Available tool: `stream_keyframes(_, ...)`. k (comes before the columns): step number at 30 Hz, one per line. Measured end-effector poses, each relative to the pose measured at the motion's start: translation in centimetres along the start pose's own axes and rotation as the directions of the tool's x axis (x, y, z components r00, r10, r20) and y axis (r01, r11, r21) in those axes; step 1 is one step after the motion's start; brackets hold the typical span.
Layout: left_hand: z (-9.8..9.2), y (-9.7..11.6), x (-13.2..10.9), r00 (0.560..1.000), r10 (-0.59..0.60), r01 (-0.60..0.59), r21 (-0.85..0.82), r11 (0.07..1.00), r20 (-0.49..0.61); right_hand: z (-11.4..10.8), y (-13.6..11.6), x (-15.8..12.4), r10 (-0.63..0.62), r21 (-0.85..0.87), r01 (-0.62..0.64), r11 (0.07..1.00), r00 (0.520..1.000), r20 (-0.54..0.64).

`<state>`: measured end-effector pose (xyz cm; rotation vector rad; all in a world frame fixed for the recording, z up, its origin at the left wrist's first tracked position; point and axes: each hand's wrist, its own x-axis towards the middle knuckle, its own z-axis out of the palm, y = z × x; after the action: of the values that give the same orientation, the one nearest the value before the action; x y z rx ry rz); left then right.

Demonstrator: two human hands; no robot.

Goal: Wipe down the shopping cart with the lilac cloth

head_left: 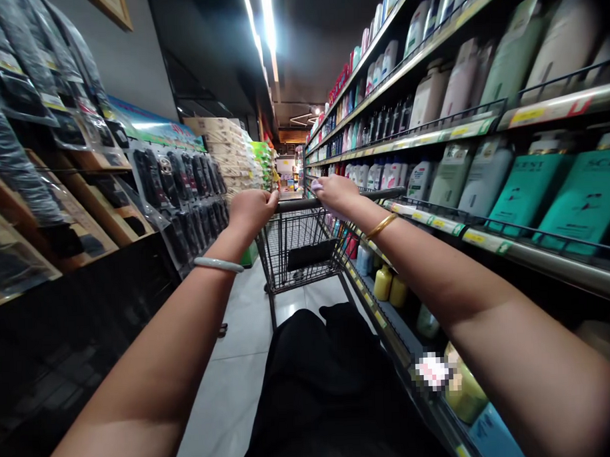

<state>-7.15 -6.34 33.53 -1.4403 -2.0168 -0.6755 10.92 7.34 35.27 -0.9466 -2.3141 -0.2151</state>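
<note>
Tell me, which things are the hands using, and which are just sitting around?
In use: left hand, right hand, both closed on the handle of the cart.
Just sitting: shelf bottles on the right, green boxes, yellow bottles low down, hanging packets on the left, stacked cartons far off.

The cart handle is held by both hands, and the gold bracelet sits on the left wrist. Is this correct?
Not quite. In the head view the left hand and the right hand do both hold the cart handle, but the gold bracelet sits on the right wrist. The left wrist wears a pale bangle.
</note>
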Motion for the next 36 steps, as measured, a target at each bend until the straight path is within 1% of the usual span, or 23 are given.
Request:
stream_keyframes(1, 0.0, -0.2, 0.1, 1.000, -0.001, 0.001, 0.006, 1.000, 0.005, 0.1, 0.1, -0.1, -0.014, -0.007, 0.013, 1.000, 1.000, -0.013)
stream_keyframes(4, 0.0, -1.0, 0.4, 0.999, 0.008, -0.009, 0.029, 1.000, 0.032, 0.1, 0.6, -0.4, -0.170, 0.040, 0.173, 0.984, 0.984, -0.056)
stream_keyframes(5, -0.1, -1.3, 0.5, 0.999, 0.017, -0.019, 0.038, 0.999, 0.048, 0.0, 1.1, -0.4, -0.194, 0.058, 0.197, 0.979, 0.979, -0.054)
stream_keyframes(6, -0.3, -1.7, 0.5, 0.997, 0.028, -0.031, 0.048, 0.998, 0.068, -0.2, 1.7, -0.4, -0.181, 0.067, 0.184, 0.981, 0.983, -0.041)
stream_keyframes(8, -0.9, -2.2, 0.7, 0.992, 0.047, -0.056, 0.075, 0.996, 0.114, -0.6, 3.0, -0.1, -0.067, 0.057, 0.067, 0.996, 0.998, 0.008)
stream_keyframes(10, -1.6, -2.1, 0.9, 0.988, 0.063, -0.078, 0.113, 0.991, 0.138, -0.7, 3.4, 0.1, 0.037, 0.043, -0.039, 0.998, 0.998, 0.041)
stream_keyframes(11, -1.9, -1.7, 1.0, 0.988, 0.075, -0.093, 0.131, 0.987, 0.137, -0.6, 3.1, 0.2, 0.037, 0.049, -0.039, 0.998, 0.999, 0.040)
stream_keyframes(12, -2.1, -1.1, 1.2, 0.987, 0.091, -0.110, 0.147, 0.983, 0.129, -0.3, 2.4, 0.2, 0.000, 0.064, -0.002, 0.998, 1.000, 0.028)
stream_keyframes(14, -2.1, 0.7, 1.7, 0.987, 0.125, -0.141, 0.161, 0.977, 0.103, 0.4, 0.5, 0.0, -0.129, 0.087, 0.131, 0.988, 0.991, -0.027)
stream_keyframes(16, -1.5, 2.7, 2.3, 0.987, 0.136, -0.148, 0.151, 0.977, 0.092, 1.0, -1.1, -0.3, -0.227, 0.088, 0.233, 0.968, 0.971, -0.075)
stream_keyframes(17, -0.9, 3.4, 2.5, 0.987, 0.134, -0.146, 0.142, 0.979, 0.091, 1.1, -1.4, -0.4, -0.257, 0.090, 0.264, 0.960, 0.963, -0.080)
stream_keyframes(19, 0.5, 4.4, 2.7, 0.987, 0.132, -0.144, 0.131, 0.981, 0.094, 1.0, -1.0, -0.4, -0.280, 0.090, 0.284, 0.955, 0.958, -0.060)
stream_keyframes(21, 2.0, 4.5, 2.5, 0.991, 0.112, -0.122, 0.138, 0.983, 0.078, 0.4, 0.3, -0.2, -0.216, 0.057, 0.217, 0.975, 0.976, -0.025)
stream_keyframes(23, 3.0, 4.1, 2.0, 0.994, 0.095, -0.102, 0.150, 0.983, 0.054, -0.1, 1.4, 0.1, -0.068, -0.006, 0.068, 0.998, 0.998, 0.005)
stream_keyframes(24, 3.3, 3.9, 1.8, 0.995, 0.090, -0.095, 0.155, 0.983, 0.041, -0.3, 1.7, 0.3, 0.003, -0.032, -0.002, 0.999, 1.000, 0.015)
stream_keyframes(25, 3.5, 3.7, 1.6, 0.996, 0.086, -0.090, 0.160, 0.983, 0.030, -0.3, 1.6, 0.4, 0.042, -0.046, -0.041, 0.998, 0.999, 0.021)
stream_keyframes(26, 3.5, 3.5, 1.4, 0.996, 0.082, -0.085, 0.164, 0.983, 0.022, -0.2, 1.4, 0.4, 0.038, -0.048, -0.037, 0.998, 0.999, 0.021)
stream_keyframes(27, 3.4, 3.4, 1.3, 0.997, 0.078, -0.079, 0.169, 0.983, 0.015, 0.0, 1.2, 0.5, -0.002, -0.039, 0.003, 0.999, 1.000, 0.013)
stream_keyframes(30, 2.8, 3.0, 1.1, 0.998, 0.068, -0.069, 0.184, 0.980, 0.013, 0.5, 1.0, 0.7, -0.186, 0.033, 0.187, 0.982, 0.982, -0.022)
stream_keyframes(31, 2.6, 2.8, 1.0, 0.998, 0.067, -0.069, 0.188, 0.980, 0.018, 0.4, 1.4, 0.8, -0.200, 0.056, 0.201, 0.978, 0.980, -0.021)
stream_keyframes(32, 2.4, 2.6, 1.0, 0.997, 0.067, -0.070, 0.192, 0.979, 0.023, 0.3, 1.9, 0.9, -0.172, 0.062, 0.172, 0.983, 0.985, -0.009)
stream_keyframes(35, 2.2, 2.0, 0.9, 0.999, 0.053, -0.054, 0.198, 0.979, 0.014, -0.2, 3.3, 1.1, 0.021, -0.009, -0.021, 1.000, 1.000, 0.016)
stream_keyframes(36, 2.3, 1.8, 0.8, 0.999, 0.043, -0.043, 0.198, 0.979, 0.004, -0.3, 3.4, 0.9, 0.046, -0.037, -0.045, 0.998, 0.999, 0.010)
